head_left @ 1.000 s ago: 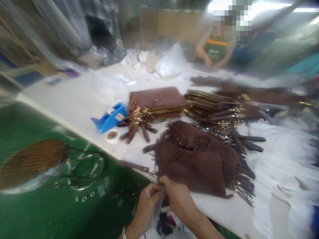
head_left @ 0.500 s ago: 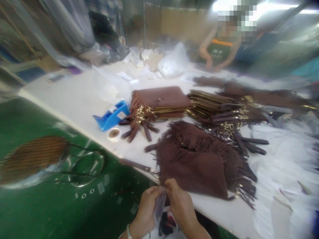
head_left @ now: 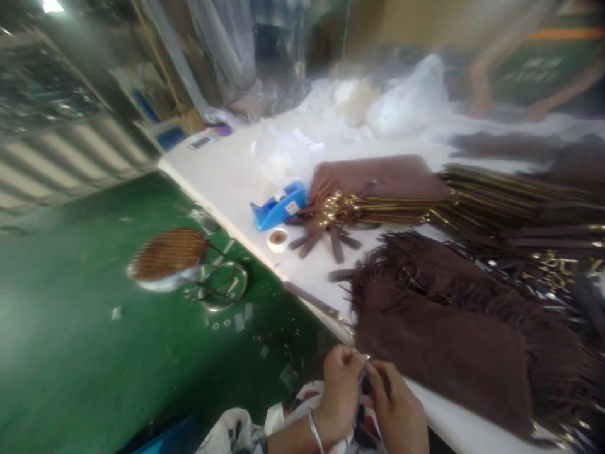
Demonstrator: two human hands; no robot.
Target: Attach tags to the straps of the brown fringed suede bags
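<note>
At the table's near edge my left hand (head_left: 339,386) and my right hand (head_left: 399,403) meet, fingertips pinched together. Between them is a thin greyish translucent strip (head_left: 362,379), with a small shiny bit at its top; its exact kind is unclear. Just beyond my fingers lies a dark brown fringed bag (head_left: 439,343), flat on the table. Its wrist strap (head_left: 312,299) with a metal clasp stretches left along the edge. Neither hand grips the bag.
Stacked brown bags (head_left: 382,180) with gold clasps stand behind, near a blue tape dispenser (head_left: 280,207) and a tape roll (head_left: 277,238). More bags (head_left: 501,195) lie right. A round stool (head_left: 170,255) stands on the green floor at left. A co-worker's arms (head_left: 482,82) show across the table.
My view has swung left, so the table things appear farther right and the co-worker is partly cut off. Both hands remain pinched together; less of the translucent strip shows between them.
</note>
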